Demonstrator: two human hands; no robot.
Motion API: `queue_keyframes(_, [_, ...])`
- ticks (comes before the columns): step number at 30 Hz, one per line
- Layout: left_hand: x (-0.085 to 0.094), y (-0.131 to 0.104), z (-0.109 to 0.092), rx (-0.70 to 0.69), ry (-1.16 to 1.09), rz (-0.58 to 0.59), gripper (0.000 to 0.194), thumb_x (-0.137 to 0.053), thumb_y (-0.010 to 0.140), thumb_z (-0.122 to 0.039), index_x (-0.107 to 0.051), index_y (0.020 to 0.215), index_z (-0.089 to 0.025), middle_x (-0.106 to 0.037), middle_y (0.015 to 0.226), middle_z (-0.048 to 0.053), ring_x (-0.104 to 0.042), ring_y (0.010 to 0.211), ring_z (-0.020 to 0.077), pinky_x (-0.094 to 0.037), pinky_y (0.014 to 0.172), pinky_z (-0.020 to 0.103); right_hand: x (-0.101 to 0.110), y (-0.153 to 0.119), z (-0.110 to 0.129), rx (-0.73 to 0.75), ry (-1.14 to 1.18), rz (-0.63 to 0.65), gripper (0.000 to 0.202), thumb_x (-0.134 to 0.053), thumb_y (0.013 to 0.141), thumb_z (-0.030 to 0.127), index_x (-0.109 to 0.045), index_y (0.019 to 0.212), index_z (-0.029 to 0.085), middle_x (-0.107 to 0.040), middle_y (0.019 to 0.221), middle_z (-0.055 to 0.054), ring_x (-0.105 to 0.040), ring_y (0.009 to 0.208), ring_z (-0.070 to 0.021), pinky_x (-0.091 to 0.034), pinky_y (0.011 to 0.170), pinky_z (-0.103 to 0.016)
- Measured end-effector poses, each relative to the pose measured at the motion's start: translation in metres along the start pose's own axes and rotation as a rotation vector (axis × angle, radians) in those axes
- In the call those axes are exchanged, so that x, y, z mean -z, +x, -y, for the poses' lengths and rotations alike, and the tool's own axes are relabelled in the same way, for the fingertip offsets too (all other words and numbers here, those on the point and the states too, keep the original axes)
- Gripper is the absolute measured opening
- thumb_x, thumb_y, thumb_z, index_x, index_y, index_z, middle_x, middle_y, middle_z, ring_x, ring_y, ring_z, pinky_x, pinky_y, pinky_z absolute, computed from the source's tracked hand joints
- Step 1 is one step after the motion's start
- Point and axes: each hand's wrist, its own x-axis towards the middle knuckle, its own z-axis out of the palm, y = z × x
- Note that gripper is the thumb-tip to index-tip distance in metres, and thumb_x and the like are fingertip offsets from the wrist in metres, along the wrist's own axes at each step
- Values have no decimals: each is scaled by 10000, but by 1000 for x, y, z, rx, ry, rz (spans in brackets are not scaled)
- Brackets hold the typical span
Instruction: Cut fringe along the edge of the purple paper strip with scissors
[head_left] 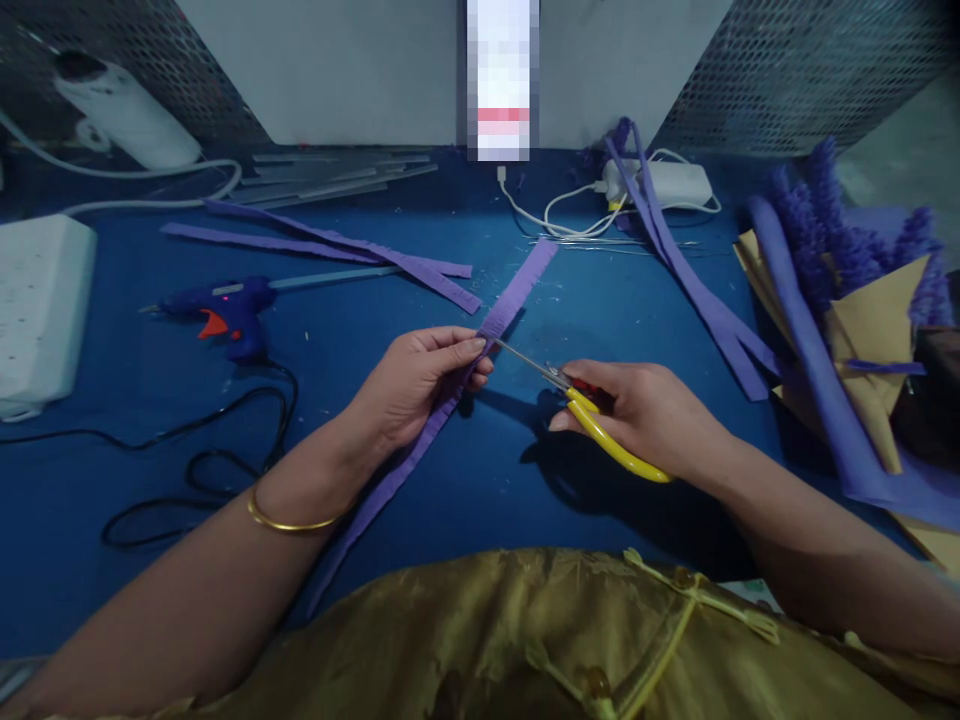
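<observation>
My left hand (431, 380) pinches a long purple strip (525, 285) between thumb and fingers. The strip, apparently paper, runs diagonally from the upper right down past my wrist, with small slits along its edge. Closed around a pair of scissors (619, 450) with yellow handles and some red is my right hand (645, 405). Their thin metal blades, seen nearly edge-on, reach left to the strip beside my left thumb; whether they are parted there I cannot tell. Part of the handles is hidden by my right hand.
A blue glue gun (236, 310) with a black cord lies left. More purple strips (337, 250) lie behind it, others (694, 300) at right. Wrapped purple flowers (817, 220) stand far right. A white power strip (41, 310), cables and a lit phone (502, 80) border the blue table.
</observation>
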Motion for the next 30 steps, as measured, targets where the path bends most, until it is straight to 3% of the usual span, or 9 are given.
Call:
queue_keyframes(17, [-4, -2, 3, -56, 56, -95, 202, -850, 629, -276, -722, 716, -147, -681, 651, 19, -618, 602, 112, -525, 618, 219, -4, -2, 0, 12, -125, -59, 499, -541, 836, 683, -651, 957, 211, -632, 691, -3, -518, 574, -133, -250, 527, -256])
queue_keyframes(30, [-3, -1, 5, -67, 61, -90, 192, -844, 637, -259, -726, 736, -143, -681, 653, 19, -617, 598, 114, -529, 631, 230, -4, -1, 0, 19, -52, -10, 392, -532, 885, 593, -568, 833, 206, -593, 679, 11, -442, 542, -109, -240, 537, -255])
